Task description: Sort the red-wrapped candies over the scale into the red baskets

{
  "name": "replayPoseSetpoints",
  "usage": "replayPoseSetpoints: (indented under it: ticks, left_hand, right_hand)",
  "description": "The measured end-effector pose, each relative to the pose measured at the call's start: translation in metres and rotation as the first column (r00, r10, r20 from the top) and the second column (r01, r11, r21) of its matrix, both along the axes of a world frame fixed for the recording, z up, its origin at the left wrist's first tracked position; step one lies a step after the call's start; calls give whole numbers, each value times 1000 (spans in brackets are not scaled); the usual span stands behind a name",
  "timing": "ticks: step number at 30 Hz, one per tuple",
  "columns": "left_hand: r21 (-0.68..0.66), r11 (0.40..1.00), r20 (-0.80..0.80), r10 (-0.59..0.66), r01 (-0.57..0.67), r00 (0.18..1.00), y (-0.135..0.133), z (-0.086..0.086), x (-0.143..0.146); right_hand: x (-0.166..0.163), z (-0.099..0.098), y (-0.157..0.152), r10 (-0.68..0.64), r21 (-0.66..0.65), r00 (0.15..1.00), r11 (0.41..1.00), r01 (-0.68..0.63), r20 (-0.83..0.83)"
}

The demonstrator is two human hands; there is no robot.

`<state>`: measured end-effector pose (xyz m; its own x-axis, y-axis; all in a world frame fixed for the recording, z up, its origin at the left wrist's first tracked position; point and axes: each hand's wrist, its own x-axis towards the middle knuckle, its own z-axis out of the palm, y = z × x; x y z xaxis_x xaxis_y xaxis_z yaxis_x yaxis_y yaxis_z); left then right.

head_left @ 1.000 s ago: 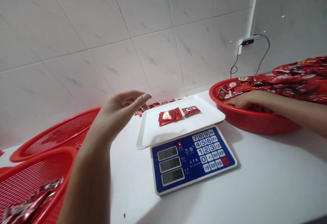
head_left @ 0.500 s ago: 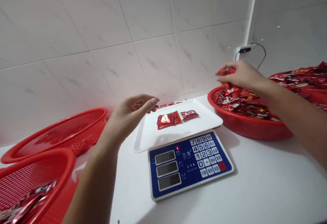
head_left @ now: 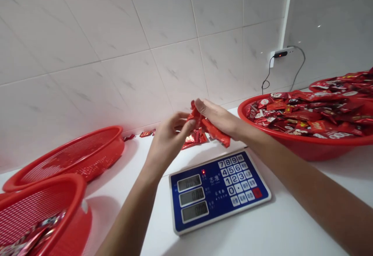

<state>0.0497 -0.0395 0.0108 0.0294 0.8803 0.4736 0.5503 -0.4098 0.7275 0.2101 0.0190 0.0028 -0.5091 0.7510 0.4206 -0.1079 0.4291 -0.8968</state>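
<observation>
My left hand (head_left: 170,133) and my right hand (head_left: 220,119) meet above the white tray (head_left: 179,160) of a blue digital scale (head_left: 217,188). Shiny red packets (head_left: 216,132) are gripped in my right hand and hang below its palm. The thumb and fingers of my left hand pinch the near end of a red packet (head_left: 194,112) at the right fingertips. Under the hands, a few flat red packets (head_left: 194,139) lie on the tray, partly hidden. The digits on the scale's displays are too faint to read surely.
At right stands a red basket (head_left: 294,141) heaped with red packets, with another basket (head_left: 317,85) behind it. Two red perforated baskets (head_left: 118,141) (head_left: 75,209) stand at left. Small red packets (head_left: 145,134) lie along the tiled wall. A cable (head_left: 265,83) hangs from a socket.
My right hand has come left from above the right basket to the tray, bringing red packets. My left hand has moved right and now closes on a packet beside it.
</observation>
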Motion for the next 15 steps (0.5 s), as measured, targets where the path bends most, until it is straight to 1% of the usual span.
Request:
replayPoseSetpoints:
  ticks: [1,2,4,6,7,11,13,15]
  left_hand:
    - [21,1000,-5,16,-16,1000,2,1,-4]
    - [44,998,-5,45,-45,999,3,1,-8]
    - [92,989,6,119,-119,993,7,0,-13]
    - [129,977,4,169,-168,986,11,-3,-14]
    - [138,974,-17,184,-180,983,13,-6,-15]
    - [131,967,-169,240,-220,956,19,-13,-17]
    - [104,971,-293,237,-215,926,18,-13,-20]
    - [81,978,-408,211,-194,888,15,-8,-22]
  right_hand:
    - [7,4,-1,4,16,998,1000,-5,62]
    - [14,8,-1,-23,37,993,999,19,119]
    - [25,16,0,-154,85,970,987,140,186]
    - [34,20,3,-286,114,940,957,268,188]
    - [37,22,4,-319,111,930,947,303,181]
    - [42,25,4,-297,69,932,955,289,208]
    - [43,26,2,-300,78,927,954,290,223]
    - [44,28,0,-315,98,923,949,300,223]
